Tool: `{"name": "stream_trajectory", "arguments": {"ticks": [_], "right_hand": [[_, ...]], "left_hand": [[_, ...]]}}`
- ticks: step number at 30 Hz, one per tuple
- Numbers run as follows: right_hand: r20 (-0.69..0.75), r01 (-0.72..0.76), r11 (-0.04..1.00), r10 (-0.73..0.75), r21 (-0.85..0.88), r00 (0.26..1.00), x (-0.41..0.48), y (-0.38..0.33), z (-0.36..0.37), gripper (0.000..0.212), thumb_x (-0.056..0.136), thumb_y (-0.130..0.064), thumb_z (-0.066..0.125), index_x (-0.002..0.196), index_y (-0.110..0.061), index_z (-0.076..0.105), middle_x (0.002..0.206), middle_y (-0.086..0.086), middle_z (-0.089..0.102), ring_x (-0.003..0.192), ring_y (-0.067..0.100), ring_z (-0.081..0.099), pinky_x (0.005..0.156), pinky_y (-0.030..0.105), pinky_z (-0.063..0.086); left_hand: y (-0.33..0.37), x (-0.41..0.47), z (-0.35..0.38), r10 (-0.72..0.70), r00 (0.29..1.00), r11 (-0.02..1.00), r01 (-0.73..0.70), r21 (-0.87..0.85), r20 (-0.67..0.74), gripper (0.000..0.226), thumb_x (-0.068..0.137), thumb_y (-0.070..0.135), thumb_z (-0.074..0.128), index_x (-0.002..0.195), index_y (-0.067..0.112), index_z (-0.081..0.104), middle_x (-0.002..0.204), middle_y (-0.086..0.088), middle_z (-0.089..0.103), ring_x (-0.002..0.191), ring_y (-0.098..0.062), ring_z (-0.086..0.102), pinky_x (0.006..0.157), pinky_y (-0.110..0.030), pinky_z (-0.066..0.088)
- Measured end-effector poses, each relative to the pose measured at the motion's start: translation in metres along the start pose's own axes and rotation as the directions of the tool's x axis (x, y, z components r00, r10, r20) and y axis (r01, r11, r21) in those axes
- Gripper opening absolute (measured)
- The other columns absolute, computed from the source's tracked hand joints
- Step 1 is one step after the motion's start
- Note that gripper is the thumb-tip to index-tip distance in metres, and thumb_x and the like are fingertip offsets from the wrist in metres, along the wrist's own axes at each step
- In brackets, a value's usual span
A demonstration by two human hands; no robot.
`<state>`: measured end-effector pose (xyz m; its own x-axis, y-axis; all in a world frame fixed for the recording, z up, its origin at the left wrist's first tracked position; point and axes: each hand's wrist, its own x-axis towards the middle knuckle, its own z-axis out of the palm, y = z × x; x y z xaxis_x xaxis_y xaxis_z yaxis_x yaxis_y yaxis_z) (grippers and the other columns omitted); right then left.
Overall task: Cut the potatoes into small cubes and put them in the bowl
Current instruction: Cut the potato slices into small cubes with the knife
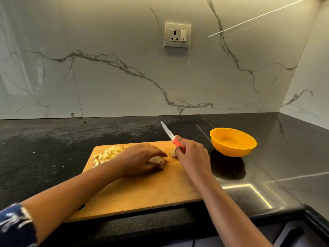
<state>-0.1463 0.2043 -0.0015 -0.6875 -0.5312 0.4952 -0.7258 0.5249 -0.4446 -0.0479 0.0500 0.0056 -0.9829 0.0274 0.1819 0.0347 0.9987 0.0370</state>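
Observation:
A wooden cutting board (142,189) lies on the black counter. A heap of small potato cubes (106,155) sits at its far left corner. My left hand (140,158) curls over a pale potato piece (156,159) in the middle of the board and holds it down. Another potato piece (172,153) lies just to the right, partly hidden by my right hand (192,155). That hand grips a red-handled knife (169,133) whose blade points up and away, clear of the board. An orange bowl (233,142) stands to the right of the board; it looks empty.
The black stone counter (53,157) runs left and right, with its front edge below the board. A marble wall with a power socket (177,35) rises behind. A side wall closes the right corner past the bowl.

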Motion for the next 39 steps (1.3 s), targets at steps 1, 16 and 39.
{"name": "stream_trajectory", "arguments": {"ticks": [1, 16, 39], "right_hand": [[-0.004, -0.002, 1.0, 0.002, -0.012, 1.0, 0.0, 0.004, -0.001, 0.043, 0.094, -0.029, 0.053, 0.137, -0.028, 0.048, 0.114, -0.001, 0.067, 0.102, 0.017, 0.061, 0.086, 0.035, 0.05], [0.003, 0.028, 1.0, -0.028, 0.015, 1.0, -0.004, 0.007, 0.002, 0.043, 0.095, -0.031, 0.055, 0.137, -0.027, 0.048, 0.115, -0.001, 0.067, 0.099, 0.013, 0.063, 0.083, 0.028, 0.05], [0.011, -0.003, 1.0, 0.003, 0.018, 1.0, -0.006, 0.009, -0.003, 0.043, 0.096, -0.033, 0.053, 0.138, -0.027, 0.046, 0.122, -0.002, 0.064, 0.106, 0.012, 0.06, 0.086, 0.023, 0.046]], "left_hand": [[-0.001, 0.004, 0.001, 0.015, 1.0, 1.0, -0.015, -0.02, 0.001, 0.035, 0.095, 0.037, 0.051, 0.129, 0.03, 0.055, 0.13, 0.01, 0.055, 0.118, -0.007, 0.049, 0.097, -0.018, 0.038], [-0.054, -0.033, -0.023, -0.15, 0.946, 0.985, 0.118, -0.126, -0.288, 0.027, 0.086, 0.001, 0.061, 0.105, 0.018, 0.07, 0.102, 0.001, 0.07, 0.089, -0.007, 0.061, 0.081, -0.023, 0.053], [-0.055, -0.027, -0.029, -0.325, 0.928, 0.945, 0.328, -0.015, -0.185, 0.015, 0.089, 0.024, 0.061, 0.101, 0.022, 0.071, 0.104, 0.006, 0.071, 0.085, -0.002, 0.061, 0.106, -0.033, 0.035]]}}
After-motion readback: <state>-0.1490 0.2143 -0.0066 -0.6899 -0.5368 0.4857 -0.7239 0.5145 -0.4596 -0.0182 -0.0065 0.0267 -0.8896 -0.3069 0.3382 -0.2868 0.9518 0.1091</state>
